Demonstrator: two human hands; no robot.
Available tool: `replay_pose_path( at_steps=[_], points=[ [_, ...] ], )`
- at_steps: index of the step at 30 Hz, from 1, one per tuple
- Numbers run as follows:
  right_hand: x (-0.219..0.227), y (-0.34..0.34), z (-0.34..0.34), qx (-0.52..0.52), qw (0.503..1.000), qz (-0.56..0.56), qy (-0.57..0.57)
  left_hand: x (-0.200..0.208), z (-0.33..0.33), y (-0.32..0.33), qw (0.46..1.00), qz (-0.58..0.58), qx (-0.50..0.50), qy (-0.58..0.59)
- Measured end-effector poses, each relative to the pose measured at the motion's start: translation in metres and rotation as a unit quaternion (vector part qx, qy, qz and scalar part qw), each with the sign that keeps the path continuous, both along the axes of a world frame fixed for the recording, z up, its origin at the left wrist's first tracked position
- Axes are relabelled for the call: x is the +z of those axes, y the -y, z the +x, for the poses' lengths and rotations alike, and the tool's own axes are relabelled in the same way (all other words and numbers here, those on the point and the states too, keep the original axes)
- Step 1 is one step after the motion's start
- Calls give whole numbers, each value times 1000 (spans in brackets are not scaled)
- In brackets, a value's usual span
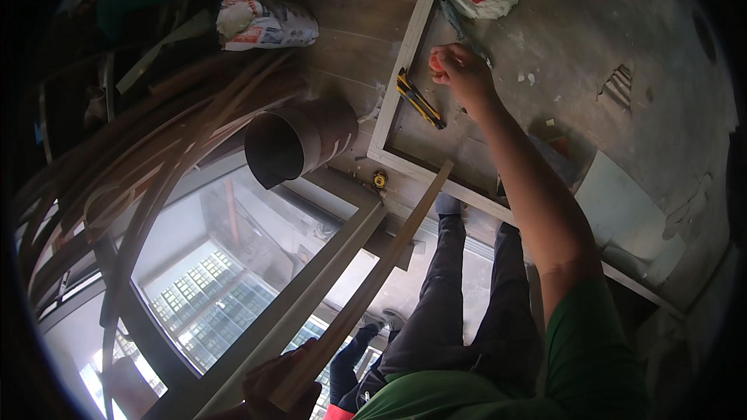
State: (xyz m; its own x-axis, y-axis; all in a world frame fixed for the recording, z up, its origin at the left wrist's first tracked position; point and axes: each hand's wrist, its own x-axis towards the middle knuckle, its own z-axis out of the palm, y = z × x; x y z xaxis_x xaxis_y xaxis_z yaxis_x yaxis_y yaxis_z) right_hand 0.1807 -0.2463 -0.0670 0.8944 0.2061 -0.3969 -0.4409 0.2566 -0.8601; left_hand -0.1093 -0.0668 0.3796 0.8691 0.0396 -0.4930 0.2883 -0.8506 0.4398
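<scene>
One wooden strip [373,274], lower centre, seems unfastened; our left hand [261,379] curls its fingers round it, our right hand [465,76] pinches an orange-red piece [434,62], upper centre; how much remains, we cannot tell.

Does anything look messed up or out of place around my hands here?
Yes, the worktop looks untidy: small pale bits and a ragged striped scrap lie loose to the right of your right hand. The yellow-and-black utility knife lies slantwise by the wooden rim.
</scene>
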Motion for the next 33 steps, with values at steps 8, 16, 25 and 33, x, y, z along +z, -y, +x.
replay_pose_path(
  at_steps=[8,16,25,33],
  points=[
    [6,-2,-1,39,955,-224,192,1,1,3,999,1,47,-19],
    [3,9,-20,-12,955,-199,221,9,21,10,992,26,99,-79],
    [123,114,-157,-10,966,-174,190,16,50,23,981,20,135,-140],
    [213,240,-302,153,926,-339,60,13,44,38,995,-24,88,-45]
  ],
)
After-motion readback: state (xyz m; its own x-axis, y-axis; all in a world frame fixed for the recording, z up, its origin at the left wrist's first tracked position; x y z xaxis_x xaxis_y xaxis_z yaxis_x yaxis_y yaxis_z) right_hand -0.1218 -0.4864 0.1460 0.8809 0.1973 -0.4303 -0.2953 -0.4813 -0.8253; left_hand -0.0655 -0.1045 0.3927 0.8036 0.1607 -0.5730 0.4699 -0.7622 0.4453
